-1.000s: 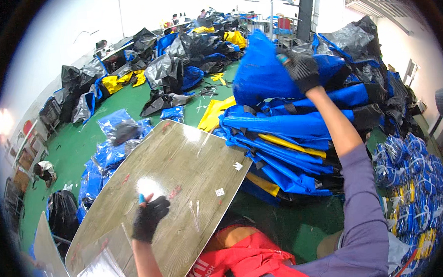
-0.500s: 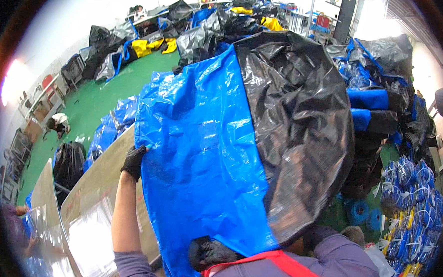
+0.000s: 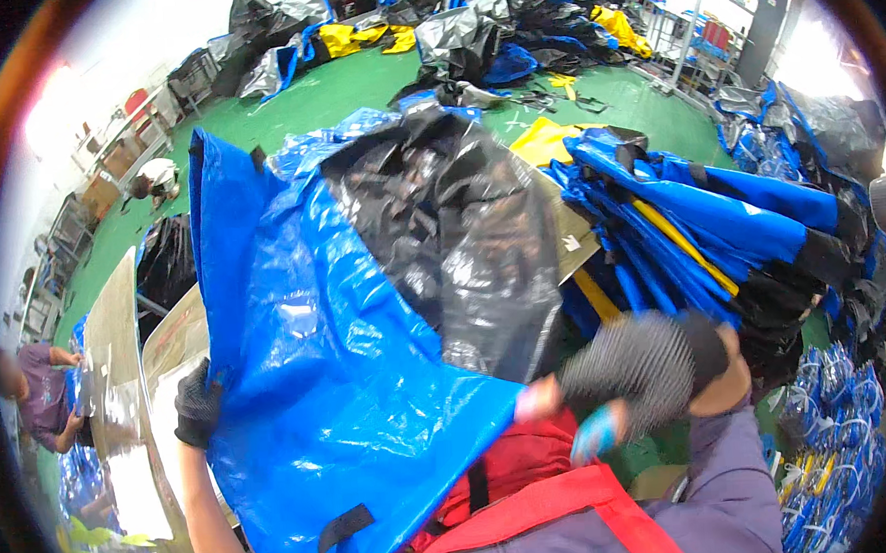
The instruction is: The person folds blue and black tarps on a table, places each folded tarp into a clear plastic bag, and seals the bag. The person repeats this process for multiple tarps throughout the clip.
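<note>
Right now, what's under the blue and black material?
Wood-grain tabletop shows past the left and right edges of the blue and black material. The rest beneath is covered, so I can't tell what's there.

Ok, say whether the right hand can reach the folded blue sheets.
Probably yes: the right hand is near the folded blue sheets, with nothing visible blocking the way, though blur hides whether it grips the blue-and-black sheet.
</note>
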Demonstrator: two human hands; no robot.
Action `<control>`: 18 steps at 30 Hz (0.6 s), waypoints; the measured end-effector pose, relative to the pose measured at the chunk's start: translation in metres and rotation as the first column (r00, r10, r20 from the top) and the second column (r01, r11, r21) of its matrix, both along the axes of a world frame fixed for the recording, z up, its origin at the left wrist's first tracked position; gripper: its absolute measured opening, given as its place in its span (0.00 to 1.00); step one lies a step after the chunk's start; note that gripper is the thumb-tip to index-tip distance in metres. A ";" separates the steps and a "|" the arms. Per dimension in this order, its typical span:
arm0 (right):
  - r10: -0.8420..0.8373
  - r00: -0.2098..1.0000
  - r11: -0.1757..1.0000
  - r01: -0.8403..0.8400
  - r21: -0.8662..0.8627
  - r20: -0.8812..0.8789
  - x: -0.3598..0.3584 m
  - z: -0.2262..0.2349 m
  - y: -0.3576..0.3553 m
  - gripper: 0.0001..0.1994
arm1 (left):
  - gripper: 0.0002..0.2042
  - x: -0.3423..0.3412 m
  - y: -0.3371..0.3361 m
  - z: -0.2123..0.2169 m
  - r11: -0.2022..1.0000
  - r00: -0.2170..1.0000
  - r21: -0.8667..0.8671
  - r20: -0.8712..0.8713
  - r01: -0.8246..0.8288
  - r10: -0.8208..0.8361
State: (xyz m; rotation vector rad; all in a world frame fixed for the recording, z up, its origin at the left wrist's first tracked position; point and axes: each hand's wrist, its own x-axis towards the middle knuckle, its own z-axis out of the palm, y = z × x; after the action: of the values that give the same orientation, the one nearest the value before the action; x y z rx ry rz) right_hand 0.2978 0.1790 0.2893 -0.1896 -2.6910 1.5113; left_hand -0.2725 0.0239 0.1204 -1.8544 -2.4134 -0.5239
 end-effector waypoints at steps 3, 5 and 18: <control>-0.216 0.957 0.957 0.246 0.153 -0.193 -0.022 -0.001 0.092 0.17 | 0.22 0.010 -0.024 -0.007 0.999 0.999 0.030 0.040 0.030 -0.032; -0.355 0.892 0.584 0.444 0.680 -0.278 -0.072 -0.026 0.162 0.23 | 0.22 0.024 -0.038 -0.011 0.998 0.997 0.028 -0.048 -0.061 0.063; -0.938 0.339 0.215 0.733 0.646 -0.073 -0.057 -0.234 0.272 0.20 | 0.24 -0.072 -0.121 -0.104 0.548 0.539 -0.076 0.113 -0.833 0.835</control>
State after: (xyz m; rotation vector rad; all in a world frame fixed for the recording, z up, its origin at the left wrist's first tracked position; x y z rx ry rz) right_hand 0.2407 0.4514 0.0555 -1.7158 -2.2304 0.2437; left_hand -0.3444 -0.0971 0.0159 -0.4388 -2.9699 -0.5244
